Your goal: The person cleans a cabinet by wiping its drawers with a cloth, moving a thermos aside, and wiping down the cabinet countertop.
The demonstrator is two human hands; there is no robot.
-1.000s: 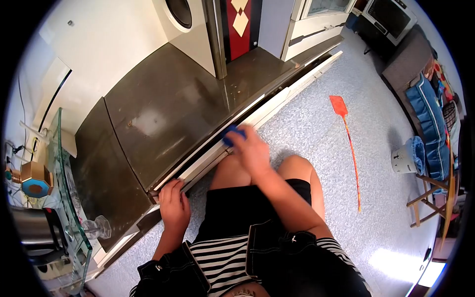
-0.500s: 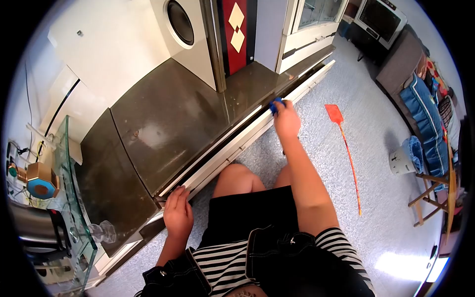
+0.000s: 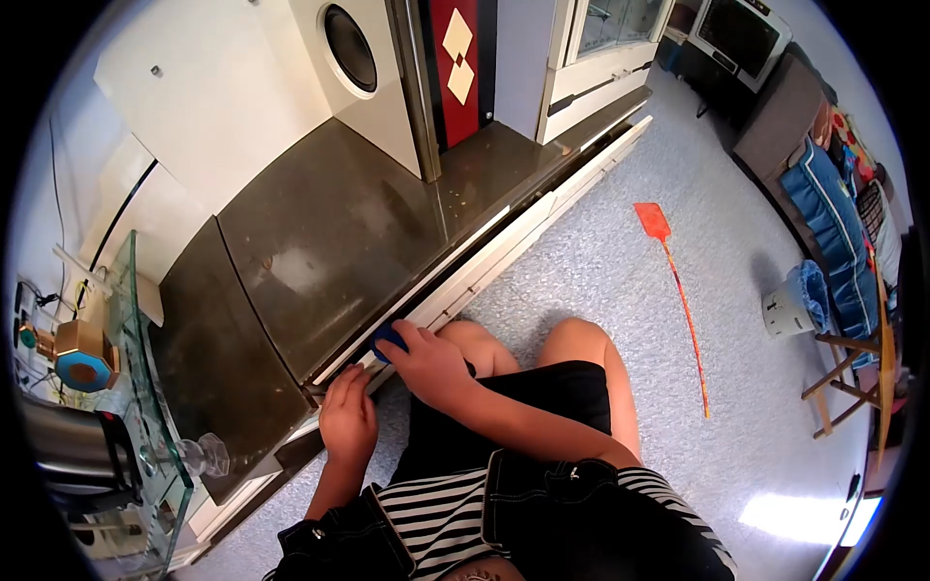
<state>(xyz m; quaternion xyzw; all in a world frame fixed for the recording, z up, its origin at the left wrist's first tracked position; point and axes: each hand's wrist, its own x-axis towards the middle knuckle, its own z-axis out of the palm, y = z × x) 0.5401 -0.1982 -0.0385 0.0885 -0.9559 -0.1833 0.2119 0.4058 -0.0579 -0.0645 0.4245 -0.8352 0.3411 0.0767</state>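
My right hand (image 3: 426, 363) is closed on a bunched blue cloth (image 3: 390, 343), pressed to the top edge of a long white drawer front (image 3: 504, 240). Just to its left, my left hand (image 3: 348, 412) lies on the same drawer front near its left end, fingers stretched out and holding nothing. The drawer front stands slightly out from the low cabinet, leaving a dark gap below the brown cabinet top (image 3: 339, 223). Part of the cloth is hidden under my right fingers.
A speaker (image 3: 351, 48) stands on the cabinet. At left are a glass shelf (image 3: 136, 339) and a metal kettle (image 3: 73, 450). On the floor lies a red fly swatter (image 3: 654, 222); a bin (image 3: 785, 312) and a folding wooden stool (image 3: 843, 378) stand at right.
My right hand has slid the blue cloth along the drawer front, from its far right part down-left to beside my left hand. My left hand has stayed in place.
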